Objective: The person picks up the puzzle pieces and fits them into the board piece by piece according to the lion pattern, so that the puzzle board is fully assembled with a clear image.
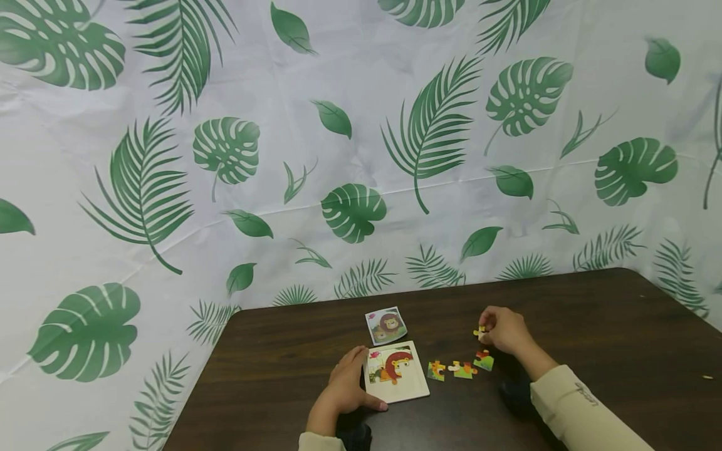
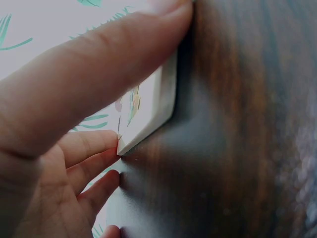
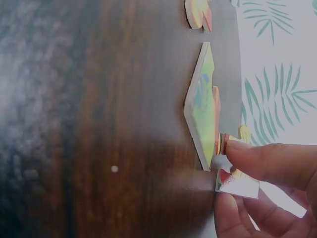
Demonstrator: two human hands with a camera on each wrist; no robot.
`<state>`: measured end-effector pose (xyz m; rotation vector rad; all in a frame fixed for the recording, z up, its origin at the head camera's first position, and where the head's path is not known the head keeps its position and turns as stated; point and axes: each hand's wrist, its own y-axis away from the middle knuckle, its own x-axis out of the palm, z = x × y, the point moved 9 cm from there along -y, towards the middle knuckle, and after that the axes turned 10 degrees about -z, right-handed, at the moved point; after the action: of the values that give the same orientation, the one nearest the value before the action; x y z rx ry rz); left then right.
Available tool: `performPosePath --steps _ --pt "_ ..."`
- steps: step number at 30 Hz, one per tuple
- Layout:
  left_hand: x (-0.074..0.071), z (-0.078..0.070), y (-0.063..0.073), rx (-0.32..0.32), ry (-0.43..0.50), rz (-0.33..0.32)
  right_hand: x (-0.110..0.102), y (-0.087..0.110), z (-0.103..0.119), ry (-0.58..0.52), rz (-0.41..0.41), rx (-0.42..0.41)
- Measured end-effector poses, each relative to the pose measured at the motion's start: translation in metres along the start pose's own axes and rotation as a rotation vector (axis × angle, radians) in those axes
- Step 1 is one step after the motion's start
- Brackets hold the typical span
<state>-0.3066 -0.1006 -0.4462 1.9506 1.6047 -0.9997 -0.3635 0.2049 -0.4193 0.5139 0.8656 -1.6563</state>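
My left hand lies along the left side of a square wooden puzzle board. Its outstretched fingers touch the left edge, and the thumb lies at the near edge. Part of a lion picture fills the board. To the right, my right hand pinches a small yellow puzzle piece between thumb and fingers, close over the table. Just below it lies a red and green piece. Two more loose pieces, one green and orange and one orange, lie between it and the board.
A lion picture card lies behind the board on the dark wooden table. A white cloth with green leaves hangs behind the table. A small pale speck lies at the far right of the tabletop.
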Motion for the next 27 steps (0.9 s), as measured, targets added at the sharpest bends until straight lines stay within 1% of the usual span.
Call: performPosePath --steps 4,12,20,27 --pt "0.0 -0.001 0.0 0.003 -0.001 0.002 -0.001 -0.001 -0.005 -0.007 -0.029 0.008" --pt "0.002 0.001 0.0 -0.001 -0.008 0.0 0.0 -0.002 -0.007 -0.029 -0.042 0.007" --pt "0.002 0.002 0.0 -0.005 -0.005 -0.006 0.002 -0.002 0.003 -0.033 -0.051 -0.034" --pt "0.001 0.002 -0.002 0.01 -0.016 -0.013 0.006 -0.005 0.018 -0.06 -0.051 -0.04"
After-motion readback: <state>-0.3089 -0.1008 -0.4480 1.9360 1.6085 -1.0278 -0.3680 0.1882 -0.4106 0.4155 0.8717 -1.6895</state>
